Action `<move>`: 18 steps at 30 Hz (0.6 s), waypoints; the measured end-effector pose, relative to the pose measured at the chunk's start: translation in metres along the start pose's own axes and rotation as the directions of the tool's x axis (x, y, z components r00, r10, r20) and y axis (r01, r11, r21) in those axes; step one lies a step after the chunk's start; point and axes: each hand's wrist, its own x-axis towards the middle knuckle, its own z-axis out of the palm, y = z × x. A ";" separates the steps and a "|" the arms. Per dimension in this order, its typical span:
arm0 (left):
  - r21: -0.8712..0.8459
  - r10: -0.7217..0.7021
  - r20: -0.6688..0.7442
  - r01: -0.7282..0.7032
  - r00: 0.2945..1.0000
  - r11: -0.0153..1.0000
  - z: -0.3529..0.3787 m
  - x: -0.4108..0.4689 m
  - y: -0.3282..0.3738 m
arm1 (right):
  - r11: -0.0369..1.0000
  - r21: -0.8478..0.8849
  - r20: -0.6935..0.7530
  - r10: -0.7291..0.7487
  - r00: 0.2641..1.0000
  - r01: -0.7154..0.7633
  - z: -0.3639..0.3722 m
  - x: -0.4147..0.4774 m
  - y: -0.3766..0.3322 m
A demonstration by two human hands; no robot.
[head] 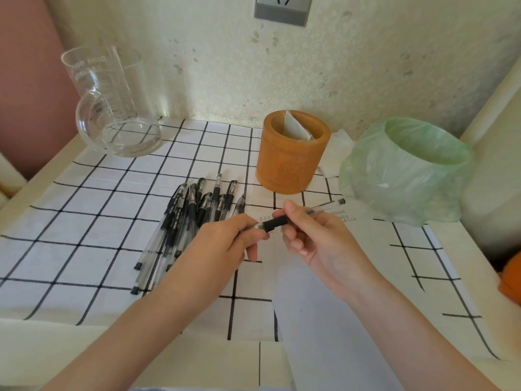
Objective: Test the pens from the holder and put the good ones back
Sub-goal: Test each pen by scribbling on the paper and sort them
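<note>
My right hand (315, 238) pinches a clear pen (324, 208) by its black grip, the barrel pointing up and to the right. My left hand (234, 238) holds the pen's tip end, where a cap may sit; I cannot tell for sure. Both hands hover over a white sheet of paper (318, 300) with small written marks near its top. Several black-and-clear pens (186, 218) lie in a pile on the checked cloth, left of my hands. The orange pen holder (291, 162) stands behind, holding only a folded paper packet.
A glass pitcher (112, 108) stands at the back left. A bin lined with a green plastic bag (408, 170) sits at the right. The black-and-white checked cloth (84, 210) covers the table. An orange object (511, 275) shows at the right edge.
</note>
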 end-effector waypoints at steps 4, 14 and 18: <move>-0.006 -0.013 -0.004 0.013 1.000 1.000 0.002 -0.001 0.000 | 1.000 -0.023 0.019 -0.010 1.000 0.010 0.000 0.000 0.002; -0.035 -0.001 0.024 0.002 1.000 0.999 0.010 -0.002 -0.007 | 0.998 -0.063 0.010 -0.003 1.000 0.004 -0.001 -0.005 0.005; -0.155 -0.032 0.006 0.032 0.999 0.987 0.011 -0.001 -0.004 | 0.998 -0.052 0.009 -0.018 1.000 0.019 0.001 -0.006 0.001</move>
